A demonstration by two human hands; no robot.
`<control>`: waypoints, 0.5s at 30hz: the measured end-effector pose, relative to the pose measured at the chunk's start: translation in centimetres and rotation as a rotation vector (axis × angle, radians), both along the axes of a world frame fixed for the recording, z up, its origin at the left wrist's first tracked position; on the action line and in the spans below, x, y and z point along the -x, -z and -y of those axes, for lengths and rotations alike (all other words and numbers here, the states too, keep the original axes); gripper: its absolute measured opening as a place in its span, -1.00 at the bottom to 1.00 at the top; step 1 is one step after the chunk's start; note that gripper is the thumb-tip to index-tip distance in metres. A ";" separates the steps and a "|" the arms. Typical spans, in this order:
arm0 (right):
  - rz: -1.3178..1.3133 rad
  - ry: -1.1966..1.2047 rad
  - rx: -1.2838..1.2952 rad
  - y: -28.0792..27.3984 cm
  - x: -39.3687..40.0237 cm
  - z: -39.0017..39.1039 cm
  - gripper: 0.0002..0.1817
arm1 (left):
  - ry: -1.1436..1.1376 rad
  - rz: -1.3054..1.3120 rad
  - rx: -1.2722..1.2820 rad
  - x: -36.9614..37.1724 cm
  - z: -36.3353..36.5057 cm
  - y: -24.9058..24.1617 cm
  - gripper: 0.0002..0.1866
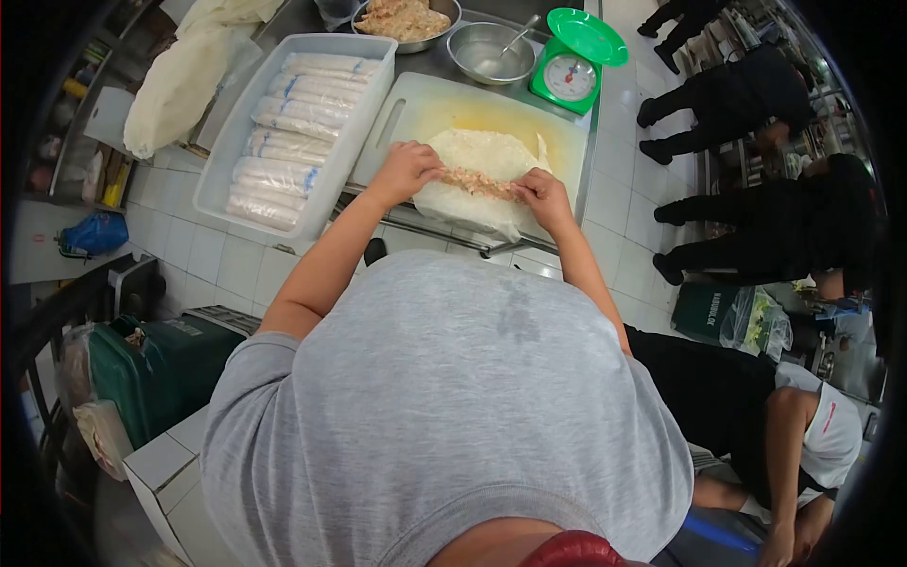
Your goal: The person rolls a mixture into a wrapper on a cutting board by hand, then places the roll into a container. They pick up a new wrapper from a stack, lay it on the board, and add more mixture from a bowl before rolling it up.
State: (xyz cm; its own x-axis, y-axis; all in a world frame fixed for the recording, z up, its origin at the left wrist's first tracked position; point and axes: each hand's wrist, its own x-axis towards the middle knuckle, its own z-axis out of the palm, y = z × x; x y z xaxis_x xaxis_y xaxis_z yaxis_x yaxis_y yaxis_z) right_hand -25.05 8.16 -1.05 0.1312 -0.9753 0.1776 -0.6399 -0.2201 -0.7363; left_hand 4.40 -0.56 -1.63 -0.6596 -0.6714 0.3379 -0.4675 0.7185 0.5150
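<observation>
A thin off-white wrapper sheet point(472, 147) lies on the white cutting board point(416, 100), its near part hanging over the board's front edge. Across the sheet runs a strip of pinkish minced filling point(480, 184). At the strip's left end my left hand point(408, 172) pinches the wrapper, fingers closed. My right hand point(545, 196) does the same at the right end, thumb and fingertips together. Exactly how much wrapper or filling is between the fingertips is hidden.
Left of the board, a white plastic tub point(210, 180) holds several plastic-wrapped rolls point(300, 118). Behind stand a bowl of filling point(402, 21), a metal bowl with a spoon point(491, 55) and a green scale point(567, 77). Several people in dark clothes point(756, 90) stand at right; another person point(794, 425) bends nearby.
</observation>
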 end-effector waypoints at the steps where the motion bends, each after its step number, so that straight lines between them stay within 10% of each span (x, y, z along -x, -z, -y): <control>1: -0.047 -0.017 0.007 -0.3 -0.1 0.2 -0.85 | -0.011 0.016 0.043 0.1 -0.2 -0.5 -0.78; 15: -0.283 -0.080 0.152 -1.7 -4.1 0.0 -0.85 | 0.030 0.021 0.218 4.1 -1.5 -0.8 -0.75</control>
State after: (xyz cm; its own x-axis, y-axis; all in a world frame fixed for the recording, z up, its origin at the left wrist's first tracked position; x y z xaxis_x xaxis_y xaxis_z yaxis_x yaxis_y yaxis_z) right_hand -20.97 8.12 0.66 0.2715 -0.9251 0.2655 -0.7905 -0.3717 -0.4867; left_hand 0.35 0.99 -0.80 -0.6865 -0.5639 0.4590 -0.4534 0.8255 0.3361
